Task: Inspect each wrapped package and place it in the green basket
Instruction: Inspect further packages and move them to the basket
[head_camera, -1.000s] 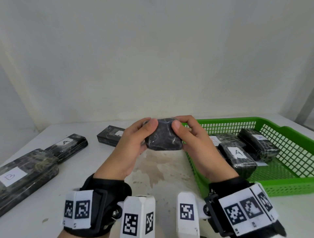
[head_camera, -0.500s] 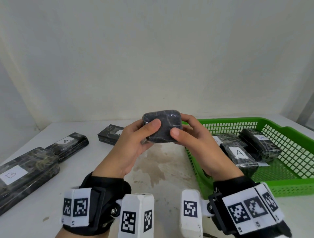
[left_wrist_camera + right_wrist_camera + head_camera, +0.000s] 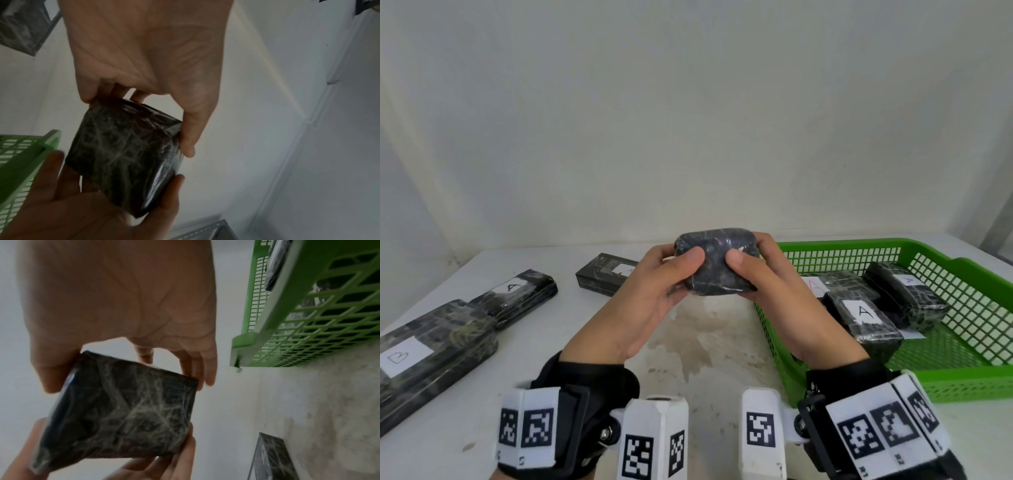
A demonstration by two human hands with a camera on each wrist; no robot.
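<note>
A small black package wrapped in clear film (image 3: 717,262) (image 3: 125,155) (image 3: 123,410) is held up above the white table (image 3: 715,346), just left of the green basket (image 3: 962,270). My left hand (image 3: 654,291) grips its left side, thumb on the near face and fingers behind. My right hand (image 3: 767,277) grips its right side the same way. No label shows on the face toward me. Three wrapped packages lie in the basket, the nearest (image 3: 863,318) bearing a white "A" label.
On the table's left lie a long package labelled "B" (image 3: 431,353), another labelled "A" (image 3: 517,296) and a smaller black one (image 3: 604,274) behind my left hand. A brownish stain marks the table's middle. A white wall stands behind.
Both hands have lifted the small package and turned it, so that a broad face now faces me. The packages on the table and in the basket have not moved.
</note>
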